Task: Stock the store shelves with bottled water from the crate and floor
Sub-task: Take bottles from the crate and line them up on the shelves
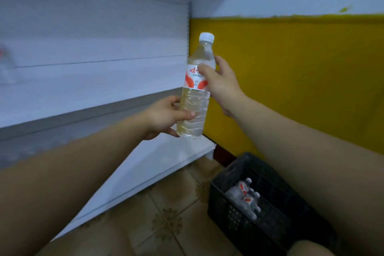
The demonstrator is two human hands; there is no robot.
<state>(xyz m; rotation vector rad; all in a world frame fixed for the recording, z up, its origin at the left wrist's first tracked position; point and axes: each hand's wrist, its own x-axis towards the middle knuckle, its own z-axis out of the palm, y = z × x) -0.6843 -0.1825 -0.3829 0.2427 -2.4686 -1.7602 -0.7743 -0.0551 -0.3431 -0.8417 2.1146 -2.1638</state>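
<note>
White metal store shelving (pixel 83 93) fills the left of the view, its boards running away toward a wall (pixel 301 68) painted yellow below and pale above. The floor (pixel 166 224) is tan tile with brown floral motifs. A black perforated plastic crate (pixel 228 214) sits on the tile at the foot of the yellow wall, just off the right end of the lowest shelf (pixel 158 164). At least 3 bottles (pixel 245 195) with red-and-white labels lie on their sides inside it.

A person holds 1 bottle of water (pixel 197 97) in both hands in front of the right end of the shelving. Its base hangs just above the lowest shelf's right corner, and its body crosses the front edge of the shelf above. The bottle stands nearly upright, its long axis close to vertical. The white cap (pixel 206 37) is at the top and leans slightly to the right, and the red-and-white label (pixel 193 79) faces the camera (its print is partly covered by a thumb).

The left hand (pixel 164 118) grips the ribbed lower half from the left, fingers curled round the back and thumb laid across the front. The right hand (pixel 220 85) grips the label band from the right, thumb pressed on the label and fingers wrapped behind the bottle. Both bare forearms reach in from the bottom of the frame.
</note>
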